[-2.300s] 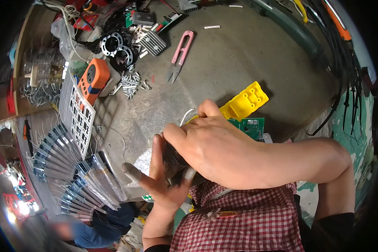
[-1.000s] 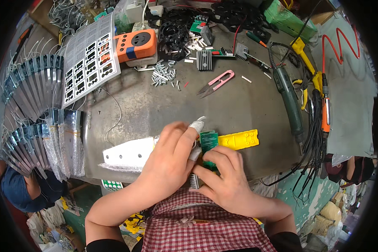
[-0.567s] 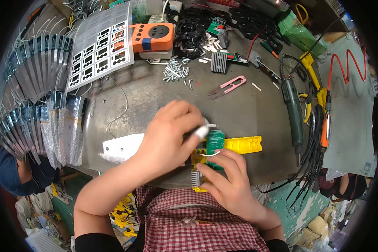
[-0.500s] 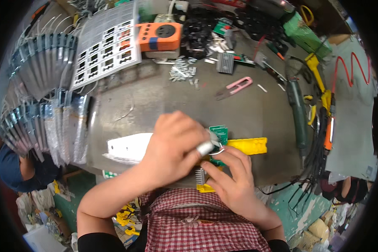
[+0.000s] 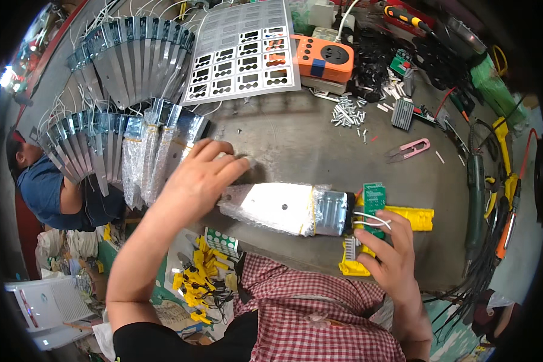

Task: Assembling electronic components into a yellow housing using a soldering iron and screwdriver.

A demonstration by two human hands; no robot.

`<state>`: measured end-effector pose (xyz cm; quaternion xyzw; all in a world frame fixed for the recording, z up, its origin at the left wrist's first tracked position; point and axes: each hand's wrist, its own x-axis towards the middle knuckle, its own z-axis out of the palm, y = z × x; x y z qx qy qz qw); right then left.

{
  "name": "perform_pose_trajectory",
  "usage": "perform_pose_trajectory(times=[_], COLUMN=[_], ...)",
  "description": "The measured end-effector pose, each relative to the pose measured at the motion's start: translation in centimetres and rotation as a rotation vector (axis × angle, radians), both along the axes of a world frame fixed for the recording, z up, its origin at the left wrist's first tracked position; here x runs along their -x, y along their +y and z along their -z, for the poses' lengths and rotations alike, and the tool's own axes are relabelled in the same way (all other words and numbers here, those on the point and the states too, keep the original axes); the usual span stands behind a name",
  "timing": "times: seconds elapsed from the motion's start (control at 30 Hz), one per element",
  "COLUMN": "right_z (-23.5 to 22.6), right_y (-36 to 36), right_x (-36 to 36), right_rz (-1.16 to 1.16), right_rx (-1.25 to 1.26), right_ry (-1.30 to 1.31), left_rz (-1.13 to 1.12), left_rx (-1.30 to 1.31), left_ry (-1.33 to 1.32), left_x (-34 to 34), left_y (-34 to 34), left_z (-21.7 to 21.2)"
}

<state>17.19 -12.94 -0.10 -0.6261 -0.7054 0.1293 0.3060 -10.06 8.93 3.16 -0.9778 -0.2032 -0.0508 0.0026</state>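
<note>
lying between both hands, the wrapped metal plate [image 5: 277,208] has left fingers [image 5: 223,172] clamped on its end

One orange socket box [image 5: 323,58], one pink snips [image 5: 408,150], one perforated sheet [image 5: 242,51]

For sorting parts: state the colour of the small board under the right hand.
Green circuit board, beside the right hand; head view.

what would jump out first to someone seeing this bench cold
A long silver plate in bubble wrap lies mid-bench, with the left hand on its left end. The right hand presses on a green circuit board with white wires at the plate's right end, over a yellow block. Fans of similar wrapped plates fill the bench's left side, and an orange socket box sits at the far edge.
</note>
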Motion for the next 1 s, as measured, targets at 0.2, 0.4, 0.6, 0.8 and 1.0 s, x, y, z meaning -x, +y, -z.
perform_pose_trajectory(times=[0.2,0.4,0.6,0.8,1.0], right_z=[-1.9,-7.6,-7.8,-5.1,-1.6], right_y=[1.4,5.1,4.9,11.1,25.4], right_x=[-1.8,-0.5,-1.8,-5.6,-12.9], right_rz=[0.016,0.033,-0.042,0.258,0.351], right_rx=[-0.056,-0.3,-0.244,-0.006,-0.229], right_ry=[0.289,0.099,-0.083,0.795,0.843], left_rz=[-0.099,0.015,0.183,-0.09,0.037], left_rx=[-0.105,0.262,0.476,0.534,0.517], left_ry=[-0.375,-0.643,-0.666,-0.663,-0.537], left_x=[-0.9,-9.2,-12.0,-11.4,-11.4], left_y=[1.8,-4.6,-6.0,-5.5,-7.0], left_z=[-1.3,-3.9,-3.1,-3.2,-2.0])
